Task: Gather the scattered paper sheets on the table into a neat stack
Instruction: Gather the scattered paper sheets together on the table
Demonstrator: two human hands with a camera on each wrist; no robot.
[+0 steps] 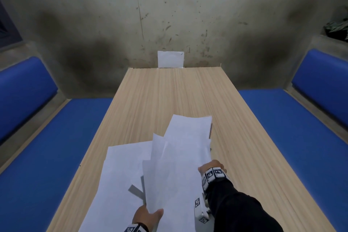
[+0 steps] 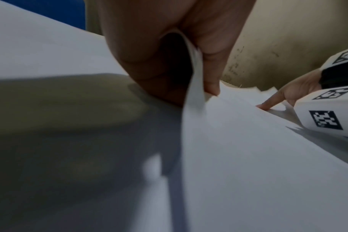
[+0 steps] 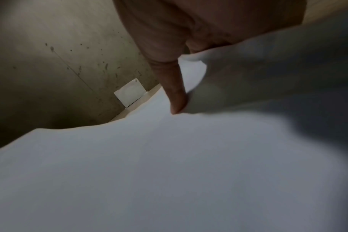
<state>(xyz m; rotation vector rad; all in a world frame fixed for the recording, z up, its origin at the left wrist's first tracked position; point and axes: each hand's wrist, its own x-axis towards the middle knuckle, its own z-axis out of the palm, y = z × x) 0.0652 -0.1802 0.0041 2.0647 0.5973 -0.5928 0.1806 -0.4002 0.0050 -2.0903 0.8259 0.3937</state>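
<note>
A loose bundle of white paper sheets (image 1: 180,156) is lifted off the near half of the wooden table (image 1: 169,90), fanned and uneven at its far end. My left hand (image 1: 150,213) pinches its near edge between thumb and fingers, seen close in the left wrist view (image 2: 199,94). My right hand (image 1: 207,167) holds the bundle's right edge, with one digit pressed on top (image 3: 177,100) and paper curling over the other fingers. More white sheets (image 1: 120,175) lie flat on the table to the left, partly under the bundle.
Blue padded benches run along the left (image 1: 47,147) and right (image 1: 291,128) sides of the table. A stained concrete wall stands at the far end, with a small white card (image 1: 170,59) fixed to it. The table's far half shows bare wood.
</note>
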